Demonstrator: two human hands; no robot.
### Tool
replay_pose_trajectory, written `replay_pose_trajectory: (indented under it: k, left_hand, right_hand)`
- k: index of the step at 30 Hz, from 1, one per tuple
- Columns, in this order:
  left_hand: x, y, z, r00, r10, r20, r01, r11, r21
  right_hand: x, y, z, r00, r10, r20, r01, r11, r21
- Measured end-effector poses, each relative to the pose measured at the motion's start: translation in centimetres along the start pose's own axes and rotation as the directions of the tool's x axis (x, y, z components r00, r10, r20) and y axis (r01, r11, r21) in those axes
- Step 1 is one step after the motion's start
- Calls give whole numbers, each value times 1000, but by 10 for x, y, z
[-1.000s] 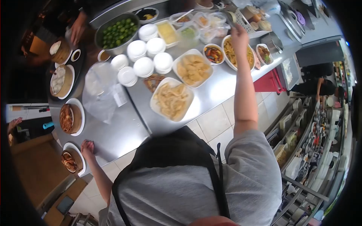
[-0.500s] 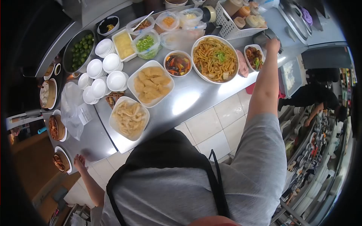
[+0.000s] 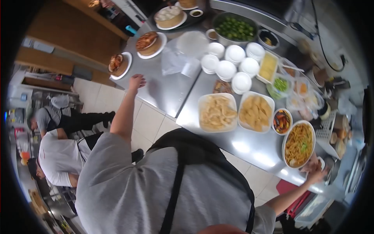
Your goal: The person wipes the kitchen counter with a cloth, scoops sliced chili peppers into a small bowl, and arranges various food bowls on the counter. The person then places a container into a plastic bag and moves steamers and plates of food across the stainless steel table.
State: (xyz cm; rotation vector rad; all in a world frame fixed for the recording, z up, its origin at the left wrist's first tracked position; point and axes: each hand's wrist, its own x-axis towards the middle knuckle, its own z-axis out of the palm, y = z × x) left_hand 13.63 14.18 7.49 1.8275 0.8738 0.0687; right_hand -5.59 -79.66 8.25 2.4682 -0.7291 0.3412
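My left hand (image 3: 137, 82) is over the near edge of the steel table at the left, fingers loosely apart and holding nothing. Closest to it are two round steamers on white plates, one steamer (image 3: 116, 64) at the corner and another steamer (image 3: 147, 43) behind it, both with reddish-brown food. At the far right, my right hand (image 3: 318, 174) reaches beside a metal pot (image 3: 332, 168) and past a large bowl of noodles (image 3: 299, 144). Its fingers are small and blurred, so any grip is unclear. Something pinkish lies between that hand and the noodles.
Stacks of small white dishes (image 3: 226, 69) stand mid-table. Nearer are two tubs of pale food (image 3: 217, 113) (image 3: 256, 112) and a small bowl of dark sliced food (image 3: 282, 121). Behind is a pot of green vegetables (image 3: 235, 29). Two people (image 3: 62, 156) are at the left.
The view has swung left, bringing two people into sight. My left hand has come forward over the table's edge. My right arm stays stretched toward the right end.
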Motion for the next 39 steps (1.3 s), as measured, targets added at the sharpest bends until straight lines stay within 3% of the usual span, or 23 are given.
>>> replay_pose_trajectory:
  k: [1,2,4,6,8,10,12,13,14,15,17,18,20,22,24,26,28,31,32,36,37,38,39]
  left_hand:
    - [3,0,1,1000,-5,-14,4,1000,-8]
    - [5,0,0,1000,-14,0,13,999,-34]
    - [16,-4,-3,999,-29,15,30,997,-64]
    - [34,-11,-9,999,-25,34,30,987,-158]
    - [61,-15,-15,997,-41,63,54,972,-227]
    - [82,-19,-14,994,-42,104,71,953,-296]
    - [102,-10,-9,989,-84,125,130,894,-429]
    - [109,-7,-7,986,-88,141,140,894,-425]
    - [116,-2,-6,986,-69,155,135,871,-472]
    - [124,1,-4,985,-47,168,129,845,-519]
    - [143,4,-1,979,4,202,109,831,-545]
    - [151,5,1,975,56,214,80,812,-578]
    - [168,3,3,976,52,212,85,805,-587]
    - [172,6,1,963,39,267,120,823,-555]
    - [175,6,1,958,40,283,135,810,-571]
    - [172,7,0,962,8,274,161,794,-586]
    - [167,10,-3,957,-2,289,178,792,-584]
    - [170,6,-1,960,-18,279,199,746,-636]
    - [167,7,-1,966,-29,257,194,738,-647]
    - [161,17,-5,979,-70,192,174,778,-604]
    - [161,17,-4,980,-67,186,172,756,-631]
    - [167,9,-1,974,-64,216,190,751,-632]
    - [170,5,-7,978,-77,196,187,746,-639]
  right_hand:
    - [3,20,6,988,119,94,-141,949,281]
    - [8,50,36,976,-2,-217,124,824,553]
    - [4,19,-53,975,58,-217,92,778,622]
    - [6,-45,-155,956,291,-26,4,74,997]
    - [12,-71,-175,950,228,212,-54,-550,834]
    - [6,-178,-289,987,140,80,13,-564,825]
    - [-2,-221,-254,998,51,33,2,-569,822]
    - [-10,-280,-306,998,-59,-26,-11,-548,836]
    - [-25,-329,-323,991,-112,74,-127,-598,791]
    - [-48,-369,-304,959,-206,193,-253,-319,913]
    - [-61,-475,-425,695,-707,132,-423,-254,870]
    - [-72,-524,-443,596,-797,-97,-307,-337,890]
    - [-93,-616,-445,573,-768,-286,-54,-384,922]
    - [-84,-671,-469,588,-780,-215,-72,-314,947]
    - [-53,-727,-466,642,-574,-509,542,-130,830]
    - [-18,-775,-472,763,-559,-323,427,61,902]
    - [9,-829,-455,779,-503,-374,511,164,844]
    - [15,-884,-419,677,-694,-246,461,139,877]
    - [9,-891,-409,647,-735,-205,339,36,940]
    - [-25,-890,-410,726,-641,-249,428,137,893]
    - [-34,-885,-410,705,-639,-307,470,97,878]
    - [-40,-865,-435,592,-722,-360,401,-124,908]
    - [-43,-873,-440,573,-732,-370,403,-141,904]
